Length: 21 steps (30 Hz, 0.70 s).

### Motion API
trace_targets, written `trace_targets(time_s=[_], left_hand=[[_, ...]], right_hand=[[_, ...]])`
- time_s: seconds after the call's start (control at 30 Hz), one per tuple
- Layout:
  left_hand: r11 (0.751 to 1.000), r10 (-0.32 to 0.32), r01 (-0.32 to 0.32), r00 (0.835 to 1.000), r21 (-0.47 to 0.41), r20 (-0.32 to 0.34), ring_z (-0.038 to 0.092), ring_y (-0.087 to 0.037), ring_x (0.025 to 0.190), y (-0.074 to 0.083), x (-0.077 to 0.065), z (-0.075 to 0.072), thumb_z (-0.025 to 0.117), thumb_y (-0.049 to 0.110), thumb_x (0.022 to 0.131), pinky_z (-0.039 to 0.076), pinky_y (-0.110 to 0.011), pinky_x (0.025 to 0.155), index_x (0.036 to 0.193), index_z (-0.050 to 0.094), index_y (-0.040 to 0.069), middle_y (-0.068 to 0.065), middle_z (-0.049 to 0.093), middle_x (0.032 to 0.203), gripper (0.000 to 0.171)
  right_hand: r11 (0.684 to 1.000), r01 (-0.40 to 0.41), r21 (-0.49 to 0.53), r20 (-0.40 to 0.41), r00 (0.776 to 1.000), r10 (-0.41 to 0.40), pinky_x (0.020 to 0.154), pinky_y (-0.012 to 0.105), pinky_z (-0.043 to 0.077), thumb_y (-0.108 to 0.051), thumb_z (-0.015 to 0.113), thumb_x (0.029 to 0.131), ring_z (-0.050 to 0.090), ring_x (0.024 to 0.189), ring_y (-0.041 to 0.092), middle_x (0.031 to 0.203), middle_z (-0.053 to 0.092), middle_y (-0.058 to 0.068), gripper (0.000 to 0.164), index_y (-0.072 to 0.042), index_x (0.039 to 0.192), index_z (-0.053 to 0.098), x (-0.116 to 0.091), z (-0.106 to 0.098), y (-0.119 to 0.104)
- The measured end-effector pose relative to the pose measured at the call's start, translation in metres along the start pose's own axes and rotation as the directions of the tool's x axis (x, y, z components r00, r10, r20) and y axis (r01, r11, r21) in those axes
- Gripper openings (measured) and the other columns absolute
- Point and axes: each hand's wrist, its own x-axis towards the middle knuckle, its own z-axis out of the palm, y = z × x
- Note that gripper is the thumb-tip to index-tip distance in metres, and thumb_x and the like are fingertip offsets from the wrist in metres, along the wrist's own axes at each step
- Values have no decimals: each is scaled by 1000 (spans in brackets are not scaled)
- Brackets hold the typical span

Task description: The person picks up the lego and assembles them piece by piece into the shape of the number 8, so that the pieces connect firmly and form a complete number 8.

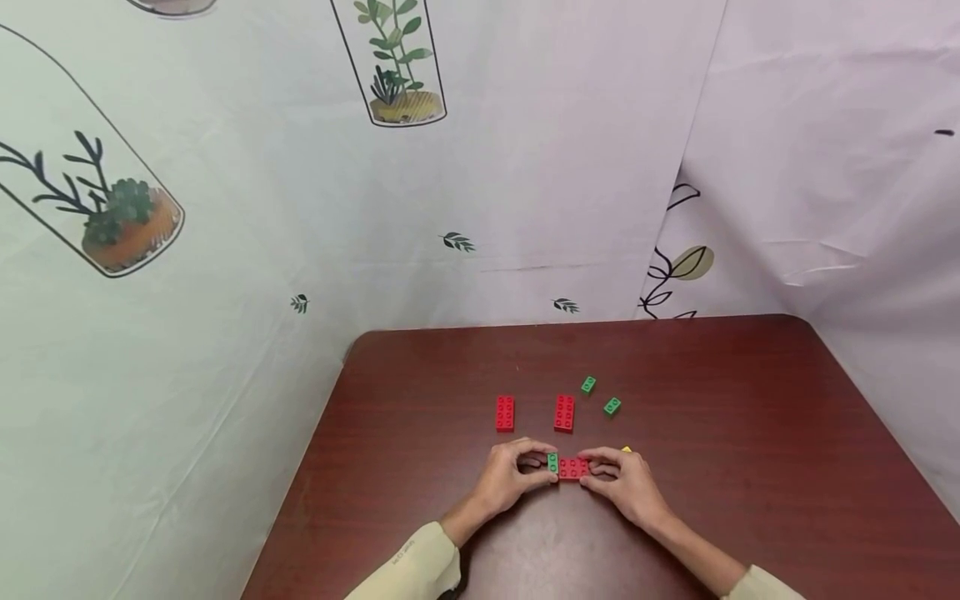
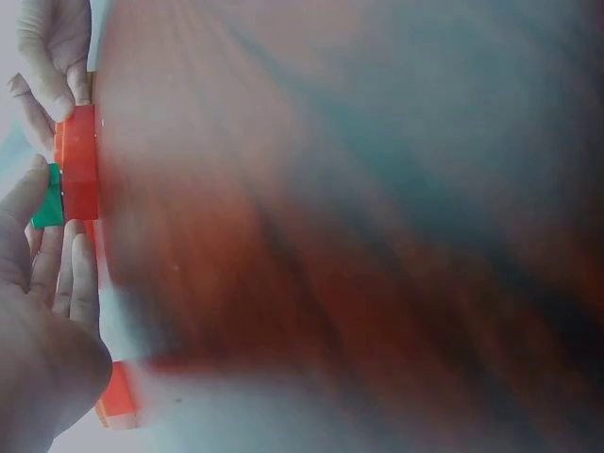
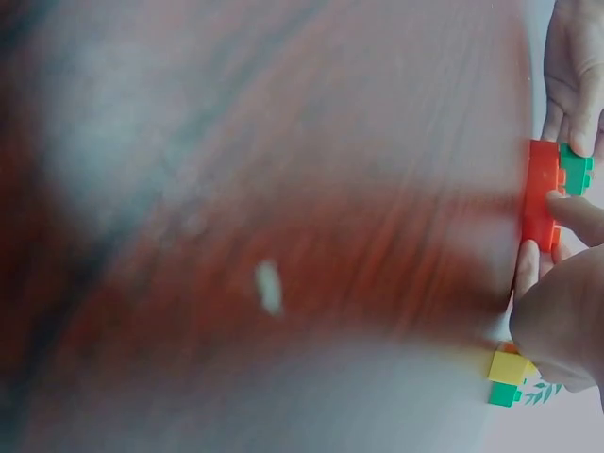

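A long red toy building brick [image 1: 573,469] lies on the table in front of me. On its left end sits a small green two-stud brick [image 1: 552,462], which the left wrist view also shows on the red brick [image 2: 81,170]. My left hand [image 1: 506,477] pinches the green brick between thumb and fingers. With thumb and fingertips, my right hand [image 1: 626,485] grips the right end of the red brick. In the right wrist view the red brick [image 3: 540,189] rests on the tabletop, and the right hand [image 3: 566,311] partly covers it.
Two more red bricks, one on the left [image 1: 506,413] and one nearer the middle [image 1: 564,413], lie beyond the hands. Small green bricks [image 1: 588,385] [image 1: 612,407] are to their right. A yellow brick [image 3: 510,366] is mostly hidden behind my right hand in the head view. Printed fabric [image 1: 525,208] borders the brown table [image 1: 720,417].
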Motion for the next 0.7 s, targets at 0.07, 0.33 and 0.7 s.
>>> trace_targets(time_s=[0.07, 0.33, 0.7], left_hand=[[1000, -7, 7, 1000, -17, 1, 77, -21, 94, -1, 0, 0, 90, 12, 86, 62, -28, 82, 117, 80, 7, -3, 78, 107, 33], [999, -5, 5, 1000, -40, -5, 76, -13, 93, -5, 1, 1, 90, 12, 86, 61, -26, 81, 117, 80, 10, -3, 78, 106, 33], [999, 2, -3, 1000, -40, -3, 75, -11, 94, -7, 1, 2, 89, 11, 86, 62, -27, 82, 119, 79, 7, -3, 77, 108, 35]], right_hand=[[1000, 1, 2, 2, 1000, -1, 79, 24, 60, 8, 86, 82, 75, 92, 20, 102, 76, 14, 34, 5, 115, 77, 0, 0, 0], [1000, 17, 5, 17, 1000, -17, 79, 23, 60, 9, 86, 83, 75, 91, 21, 100, 75, 13, 33, 6, 115, 76, 3, -1, 1], [1000, 2, -6, 12, 1000, -2, 79, 24, 60, 8, 86, 84, 76, 92, 21, 101, 75, 13, 33, 6, 116, 76, 2, -1, 1]])
